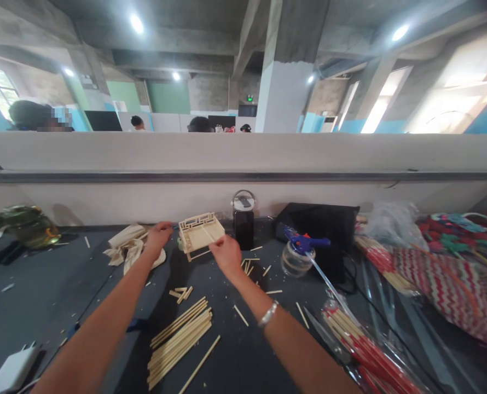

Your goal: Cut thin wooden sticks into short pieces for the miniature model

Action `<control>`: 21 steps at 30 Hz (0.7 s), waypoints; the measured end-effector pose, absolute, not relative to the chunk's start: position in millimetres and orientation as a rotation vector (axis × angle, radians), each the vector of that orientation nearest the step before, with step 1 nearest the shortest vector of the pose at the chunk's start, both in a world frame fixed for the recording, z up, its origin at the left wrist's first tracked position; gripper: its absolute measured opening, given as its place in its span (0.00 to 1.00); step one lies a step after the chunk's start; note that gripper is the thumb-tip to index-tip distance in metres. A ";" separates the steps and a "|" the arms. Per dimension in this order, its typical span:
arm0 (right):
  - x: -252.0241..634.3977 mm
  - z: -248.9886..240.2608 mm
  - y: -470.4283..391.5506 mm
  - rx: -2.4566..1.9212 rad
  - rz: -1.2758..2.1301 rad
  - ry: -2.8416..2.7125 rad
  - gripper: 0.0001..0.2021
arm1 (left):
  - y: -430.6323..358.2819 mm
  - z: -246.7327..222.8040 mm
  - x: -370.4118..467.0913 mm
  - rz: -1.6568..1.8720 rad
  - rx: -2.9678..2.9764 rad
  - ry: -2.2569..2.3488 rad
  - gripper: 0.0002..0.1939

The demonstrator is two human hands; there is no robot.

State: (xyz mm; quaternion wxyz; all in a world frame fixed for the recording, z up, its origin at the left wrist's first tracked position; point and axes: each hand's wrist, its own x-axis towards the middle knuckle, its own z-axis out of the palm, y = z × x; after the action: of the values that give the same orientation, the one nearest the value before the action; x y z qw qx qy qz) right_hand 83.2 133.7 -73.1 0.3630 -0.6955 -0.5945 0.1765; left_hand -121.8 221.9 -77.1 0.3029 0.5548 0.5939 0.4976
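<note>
A small wooden model [202,234], pinched at its right side by the right hand [227,255], tilts beside a black canister [244,227]; the left hand [158,237] is near, fingers narrowed, its grip impossible to tell. At right, a blue glue gun [305,242] tops a clear jar [295,262], while a plastic wrapper [332,300] encloses red-ended sticks [369,343].

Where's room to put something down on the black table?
Left, between the white charger and green bundle, mostly bare but for scraps; and between the loose stick and right forearm. The right side's crowded: wrapped sticks, striped cloth, plastic.
</note>
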 end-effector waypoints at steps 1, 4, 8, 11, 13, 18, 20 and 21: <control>95.9 -69.4 124.3 -1.741 0.498 -1.532 0.07 | 212.8 -68.4 -120.2 1.371 1.501 1.619 0.16; 126.9 -59.4 85.1 -1.628 0.598 -1.531 0.07 | 163.3 -42.1 -102.4 1.456 1.733 1.612 0.13; 149.1 -48.5 22.2 -1.389 0.845 -1.486 0.04 | 62.4 -24.9 -54.6 1.271 2.689 1.190 0.15; 158.3 -42.6 -19.5 -1.343 1.004 -1.471 0.04 | -0.6 -29.2 -23.8 1.050 2.943 0.909 0.18; 163.7 -41.9 -42.4 -1.343 1.125 -1.422 0.04 | -26.8 -35.7 -12.2 0.990 2.956 0.823 0.18; 175.3 -48.5 -84.7 -1.343 1.372 -1.295 0.04 | -60.4 -47.6 -1.1 0.945 2.951 0.762 0.10; 177.9 -51.0 -97.1 -1.327 1.400 -1.276 0.04 | -71.1 -49.3 2.2 0.904 2.969 0.773 0.08; 178.8 -52.1 -102.4 -1.320 1.411 -1.264 0.04 | -76.2 -49.9 3.9 0.883 2.974 0.785 0.08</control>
State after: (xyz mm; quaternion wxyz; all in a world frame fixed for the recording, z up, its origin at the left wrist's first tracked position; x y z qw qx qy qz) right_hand 178.8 -102.4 -52.1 0.4043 -0.5230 -0.5008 0.5588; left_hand 3.9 -76.2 -49.9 -0.0294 0.9290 0.2450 0.2757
